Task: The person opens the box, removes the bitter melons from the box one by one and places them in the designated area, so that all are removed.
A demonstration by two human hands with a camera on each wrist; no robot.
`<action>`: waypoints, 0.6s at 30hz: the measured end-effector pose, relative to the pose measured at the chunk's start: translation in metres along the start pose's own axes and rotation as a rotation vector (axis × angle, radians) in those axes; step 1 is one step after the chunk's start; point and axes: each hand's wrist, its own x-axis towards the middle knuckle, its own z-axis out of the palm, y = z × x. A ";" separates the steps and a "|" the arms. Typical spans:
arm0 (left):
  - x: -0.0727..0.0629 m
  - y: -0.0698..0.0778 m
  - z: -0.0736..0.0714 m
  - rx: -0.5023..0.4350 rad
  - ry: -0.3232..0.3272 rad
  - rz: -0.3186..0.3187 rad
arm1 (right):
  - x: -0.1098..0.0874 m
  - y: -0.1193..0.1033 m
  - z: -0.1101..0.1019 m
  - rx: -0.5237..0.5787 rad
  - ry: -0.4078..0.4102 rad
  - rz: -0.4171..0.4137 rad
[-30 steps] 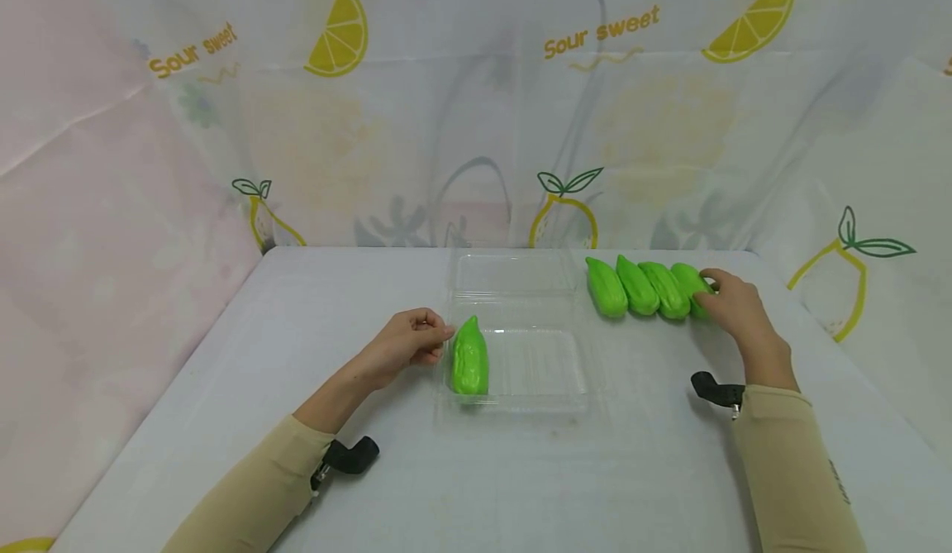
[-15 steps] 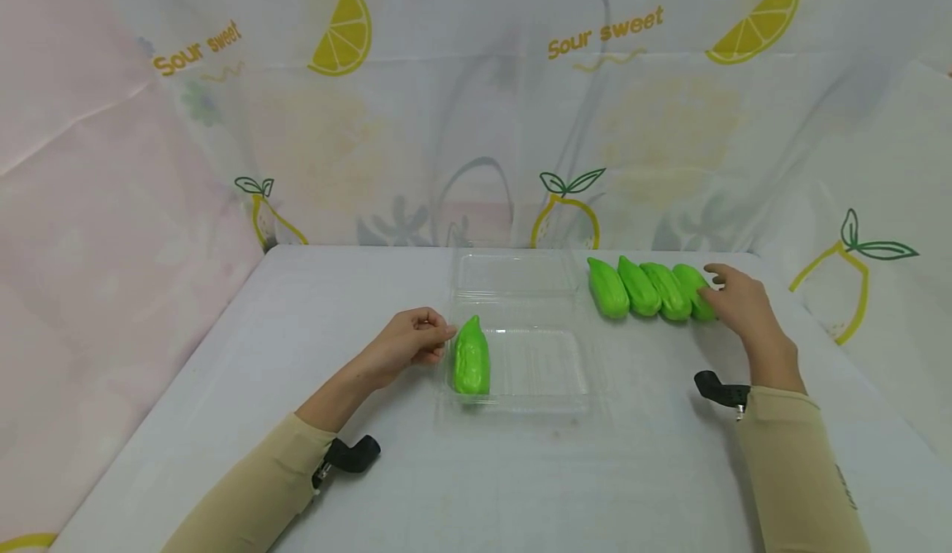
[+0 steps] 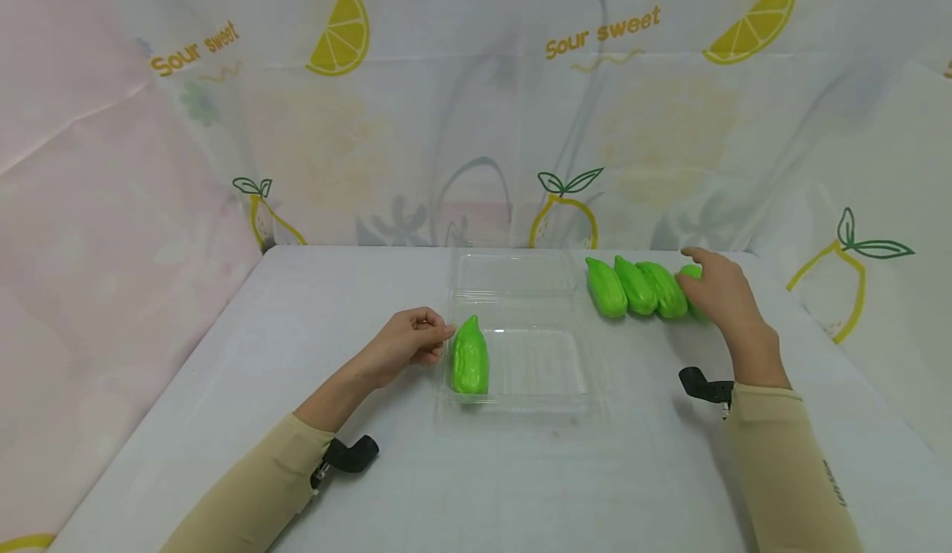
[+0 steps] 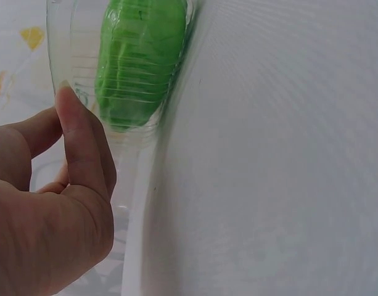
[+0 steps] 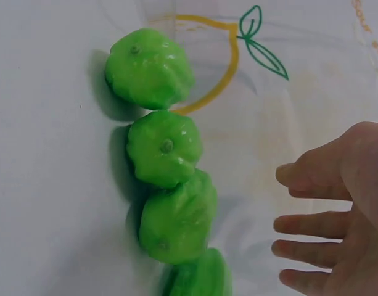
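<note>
A hinged clear plastic box (image 3: 535,363) lies with its lid folded back. One green, ridged, pointed vegetable (image 3: 470,359) sits at the left end of its base. My left hand (image 3: 405,340) pinches the box's left rim between thumb and fingers, and the left wrist view shows the rim (image 4: 56,37) at the fingertips. To the right of the lid, several like vegetables (image 3: 606,288) lie side by side. My right hand (image 3: 721,288) hovers over the rightmost vegetable (image 3: 692,271), partly hiding it. In the right wrist view its fingers (image 5: 309,251) are spread, holding nothing, apart from the row.
The box lid (image 3: 513,274) lies flat toward the back of the white table (image 3: 506,487). Behind the table hangs a lemon-printed cloth (image 3: 476,107). Each sleeve carries a black wrist mount, one at the left (image 3: 353,454) and one at the right (image 3: 702,385).
My right hand first drew slightly right, off the rightmost vegetable, then moved left and up over it. My left hand, the box and the vegetable inside have stayed put.
</note>
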 end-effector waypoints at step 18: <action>0.000 0.000 0.000 -0.013 -0.005 0.006 | -0.009 -0.059 0.012 0.040 -0.093 -0.191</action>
